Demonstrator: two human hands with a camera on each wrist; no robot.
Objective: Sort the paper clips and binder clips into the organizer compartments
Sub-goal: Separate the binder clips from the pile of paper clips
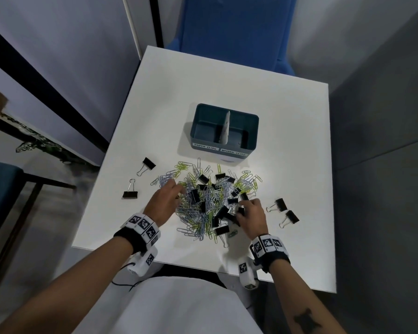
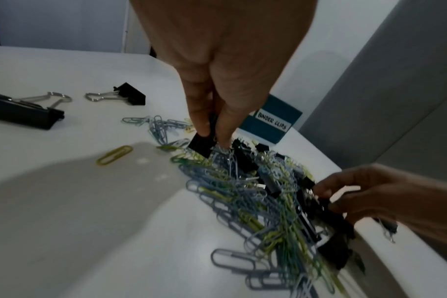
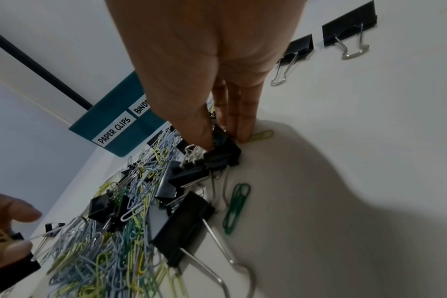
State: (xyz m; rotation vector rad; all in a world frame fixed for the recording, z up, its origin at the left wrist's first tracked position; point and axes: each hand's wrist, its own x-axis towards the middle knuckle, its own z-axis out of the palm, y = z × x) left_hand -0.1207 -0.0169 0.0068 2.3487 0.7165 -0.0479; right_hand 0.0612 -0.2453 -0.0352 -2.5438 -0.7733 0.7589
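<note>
A teal two-compartment organizer (image 1: 253, 116), labelled PAPER CLIPS on the left and BINDER CLIPS on the right, stands mid-table; both compartments look empty. In front of it lies a mixed pile (image 1: 210, 201) of blue, yellow and green paper clips and black binder clips. At the pile's left side my left hand (image 1: 169, 196) (image 2: 213, 137) pinches a black binder clip (image 2: 202, 145) between thumb and finger. On the pile's right my right hand (image 1: 249, 213) (image 3: 225, 141) grips another black binder clip (image 3: 222, 153) that lies among several others.
Two loose binder clips (image 1: 149, 163) (image 1: 130, 194) lie left of the pile and two more (image 1: 280, 204) (image 1: 291, 216) lie right of it. The white table (image 1: 287, 116) ends close to my torso. A blue chair (image 1: 234, 32) stands behind its far edge.
</note>
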